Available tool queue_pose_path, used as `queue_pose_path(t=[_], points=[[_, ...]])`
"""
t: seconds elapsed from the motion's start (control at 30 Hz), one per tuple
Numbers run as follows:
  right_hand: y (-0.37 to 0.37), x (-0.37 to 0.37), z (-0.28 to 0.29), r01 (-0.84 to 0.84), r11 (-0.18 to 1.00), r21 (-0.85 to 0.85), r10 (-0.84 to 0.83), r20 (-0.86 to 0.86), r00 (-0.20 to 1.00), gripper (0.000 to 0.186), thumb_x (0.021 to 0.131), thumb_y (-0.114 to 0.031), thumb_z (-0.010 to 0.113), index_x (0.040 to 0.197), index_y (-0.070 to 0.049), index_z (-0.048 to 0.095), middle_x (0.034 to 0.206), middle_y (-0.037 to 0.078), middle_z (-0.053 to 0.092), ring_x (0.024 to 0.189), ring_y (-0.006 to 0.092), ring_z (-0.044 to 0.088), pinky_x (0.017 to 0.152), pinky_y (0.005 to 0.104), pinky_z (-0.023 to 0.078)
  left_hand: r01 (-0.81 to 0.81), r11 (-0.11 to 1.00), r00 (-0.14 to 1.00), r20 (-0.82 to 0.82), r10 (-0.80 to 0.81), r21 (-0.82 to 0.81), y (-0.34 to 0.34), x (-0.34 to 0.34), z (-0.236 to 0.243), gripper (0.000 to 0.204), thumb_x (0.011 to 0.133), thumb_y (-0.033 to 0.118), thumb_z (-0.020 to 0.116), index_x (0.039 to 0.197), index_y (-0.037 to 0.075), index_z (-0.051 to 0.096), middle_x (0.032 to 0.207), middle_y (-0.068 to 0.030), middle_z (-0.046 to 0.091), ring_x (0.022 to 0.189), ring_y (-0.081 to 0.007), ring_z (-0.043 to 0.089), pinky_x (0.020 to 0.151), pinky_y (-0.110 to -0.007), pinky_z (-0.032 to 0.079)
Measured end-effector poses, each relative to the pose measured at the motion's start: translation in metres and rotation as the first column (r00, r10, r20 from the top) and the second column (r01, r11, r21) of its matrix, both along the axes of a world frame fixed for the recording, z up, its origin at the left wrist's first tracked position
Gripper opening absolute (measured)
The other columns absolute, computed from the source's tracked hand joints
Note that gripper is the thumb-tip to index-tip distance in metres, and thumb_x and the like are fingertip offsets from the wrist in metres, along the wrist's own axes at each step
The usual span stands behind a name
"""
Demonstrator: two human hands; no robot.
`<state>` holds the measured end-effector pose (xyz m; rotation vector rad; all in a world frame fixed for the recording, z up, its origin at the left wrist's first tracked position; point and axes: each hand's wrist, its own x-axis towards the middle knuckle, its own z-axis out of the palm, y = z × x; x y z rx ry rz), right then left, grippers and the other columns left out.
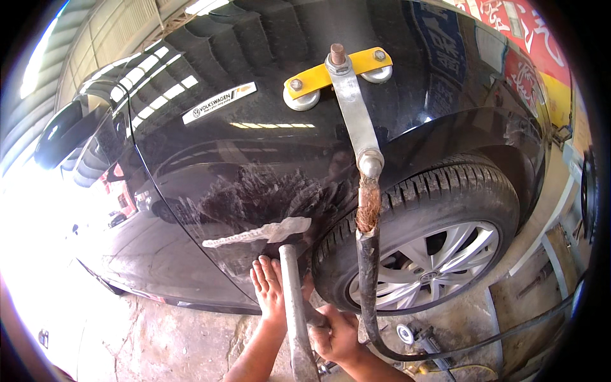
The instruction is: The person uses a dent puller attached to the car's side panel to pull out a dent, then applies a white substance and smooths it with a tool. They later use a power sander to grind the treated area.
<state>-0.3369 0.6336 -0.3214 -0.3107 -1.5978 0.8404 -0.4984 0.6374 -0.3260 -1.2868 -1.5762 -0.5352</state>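
My left hand (270,291) lies with its fingers stretched out against the lower part of a black car fender (159,165), just below a bare, pale metal strip (258,233). Dull scuffing surrounds that strip. My right hand (337,334) is closed around the dark handle of a metal bar tool (291,286). The tool's long grey bar rises in front of my left hand, its upper end close to the strip; whether it touches the panel I cannot tell. Higher on the fender sits a yellow clamp bar (353,69) with round feet, joined by a metal strap to a black cable (368,274).
The front wheel (439,254) stands right of my hands. The cable runs down past it and curves off right. An angle grinder (423,337) lies on the concrete floor (165,337). A side mirror (63,134) juts out at upper left. Metal framing (560,254) is at right.
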Motion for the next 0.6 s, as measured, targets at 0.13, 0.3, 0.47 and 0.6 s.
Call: queue_pose_path(t=[0.13, 0.3, 0.47, 0.6], points=[[0.009, -0.006, -0.008, 0.022, 0.999, -0.045, -0.02, 0.053, 0.998, 0.027, 0.086, -0.032, 0.062, 0.085, -0.006, 0.056, 0.056, 0.005, 0.053, 0.046, 0.024, 0.055, 0.045, 0.0342, 0.043, -0.114, 0.989, 0.993, -0.035, 0.111, -0.091, 0.0, -0.012, -0.01, 0.071, 0.078, 0.036, 0.061, 0.126, -0.012, 0.039, 0.131, -0.0341, 0.039, 0.12, -0.0496, 0.04, 0.102, -0.055, 0.032], [0.003, -0.005, -0.007, -0.043, 0.999, -0.005, 0.043, -0.008, 0.999, 0.027, 0.087, -0.031, 0.063, 0.085, -0.006, 0.056, 0.056, 0.006, 0.054, 0.049, 0.0234, 0.058, 0.047, 0.0337, 0.044, -0.003, 1.0, 0.998, 0.062, 0.002, 0.022, 0.005, -0.002, -0.013, 0.083, 0.07, 0.04, 0.069, 0.127, -0.012, 0.038, 0.131, -0.0362, 0.037, 0.12, -0.0518, 0.039, 0.102, -0.057, 0.031], [0.004, -0.007, -0.002, -0.055, 0.995, -0.084, 0.055, -0.011, 0.998, 0.027, 0.086, -0.031, 0.064, 0.084, -0.005, 0.056, 0.055, 0.008, 0.052, 0.048, 0.0239, 0.057, 0.047, 0.0338, 0.044, 0.022, 1.0, 1.0, 0.013, -0.022, 0.013, 0.003, -0.004, -0.007, 0.084, 0.069, 0.04, 0.07, 0.126, -0.013, 0.037, 0.13, -0.0378, 0.036, 0.118, -0.0542, 0.039, 0.101, -0.058, 0.031], [0.001, -0.009, -0.002, 0.012, 0.999, -0.047, -0.014, -0.042, 0.999, 0.021, 0.085, -0.024, 0.06, 0.08, -0.004, 0.055, 0.053, 0.008, 0.05, 0.046, 0.0229, 0.056, 0.046, 0.0332, 0.043, 0.018, 1.0, 0.998, 0.063, -0.016, -0.018, 0.004, -0.001, -0.006, 0.087, 0.07, 0.041, 0.069, 0.128, -0.013, 0.035, 0.131, -0.0379, 0.034, 0.119, -0.0543, 0.038, 0.102, -0.058, 0.029]])
